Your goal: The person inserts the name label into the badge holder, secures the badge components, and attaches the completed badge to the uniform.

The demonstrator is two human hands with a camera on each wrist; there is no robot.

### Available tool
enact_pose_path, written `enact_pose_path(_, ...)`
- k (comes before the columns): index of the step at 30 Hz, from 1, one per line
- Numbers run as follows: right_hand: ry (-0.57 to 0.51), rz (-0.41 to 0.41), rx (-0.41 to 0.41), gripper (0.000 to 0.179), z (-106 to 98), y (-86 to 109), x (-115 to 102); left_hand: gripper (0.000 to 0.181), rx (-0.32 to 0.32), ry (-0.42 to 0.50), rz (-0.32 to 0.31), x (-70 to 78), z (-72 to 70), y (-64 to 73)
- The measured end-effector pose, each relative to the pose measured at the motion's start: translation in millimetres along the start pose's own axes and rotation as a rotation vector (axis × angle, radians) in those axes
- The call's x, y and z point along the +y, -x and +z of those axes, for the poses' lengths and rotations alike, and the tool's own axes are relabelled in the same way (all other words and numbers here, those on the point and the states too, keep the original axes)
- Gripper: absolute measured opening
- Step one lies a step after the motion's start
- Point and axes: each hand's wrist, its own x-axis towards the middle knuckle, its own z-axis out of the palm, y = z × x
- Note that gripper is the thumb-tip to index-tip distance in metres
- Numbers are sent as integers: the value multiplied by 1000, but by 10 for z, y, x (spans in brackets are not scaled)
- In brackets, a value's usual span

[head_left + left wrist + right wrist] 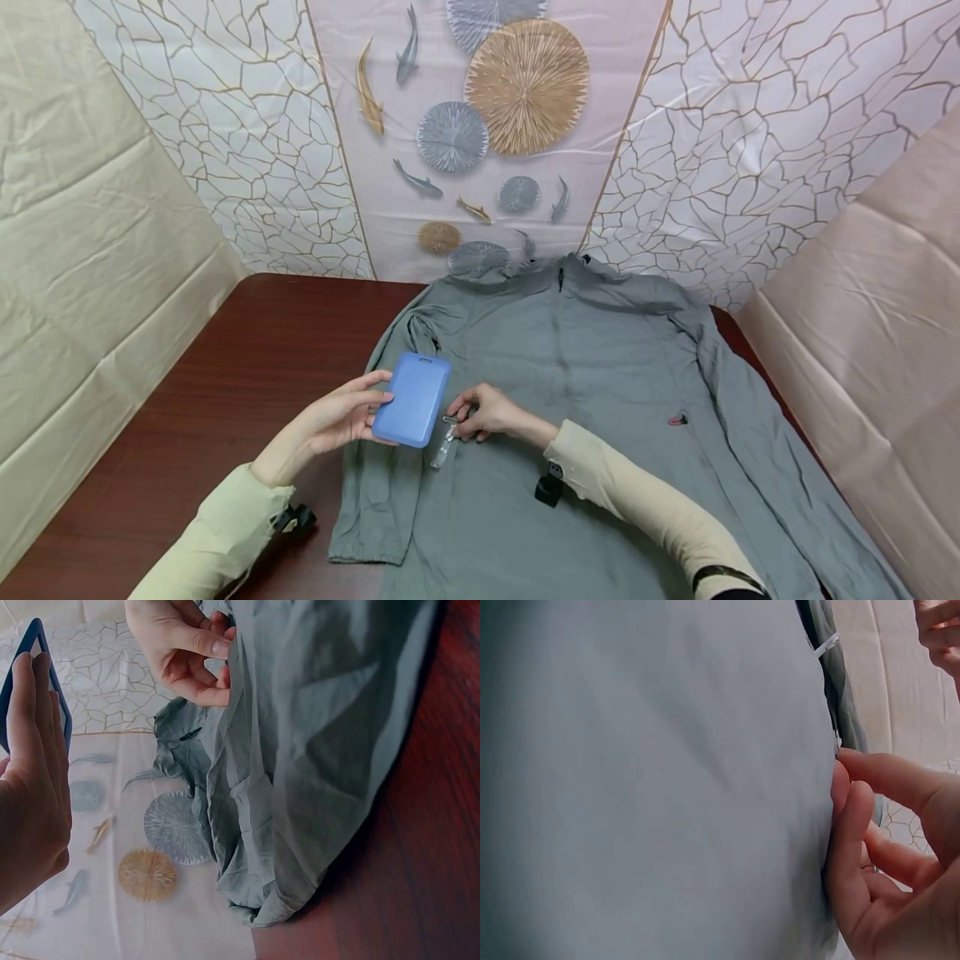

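A blue badge holder (412, 400) with a slot at its top edge is held upright, slightly tilted, in my left hand (337, 421), fingers and thumb at its left side and lower edge. In the left wrist view the badge holder (36, 631) shows nearly edge-on. Just to its right, my right hand (487, 412) pinches a small metal badge clip (450, 419) with a clear plastic strap (442, 450) hanging from it. The strap (826, 645) also shows in the right wrist view; fingertips partly hide the clip. Under both lies a grey-green jacket (517, 500).
The jacket spreads over the right part of a dark red-brown table (187, 417), its left sleeve (375, 517) near my left hand. A small red-and-black tag (678, 420) is on its right chest. Patterned cloth (480, 200) hangs behind; beige cloth (90, 275) borders both sides.
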Motion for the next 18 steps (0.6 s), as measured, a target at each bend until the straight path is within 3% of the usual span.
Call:
enact_pose_path(5, 71, -16, 2, 31, 25, 14, -11, 19, -7, 7, -2, -2, 0, 3)
enact_pose_path(11, 231, -80, 26, 33, 70, 37, -15, 19, -23, 25, -5, -16, 11, -4)
enact_pose_path(18, 273, -76, 56, 31, 87, 45, -37, 18, -21, 19, -10, -17, 27, -15)
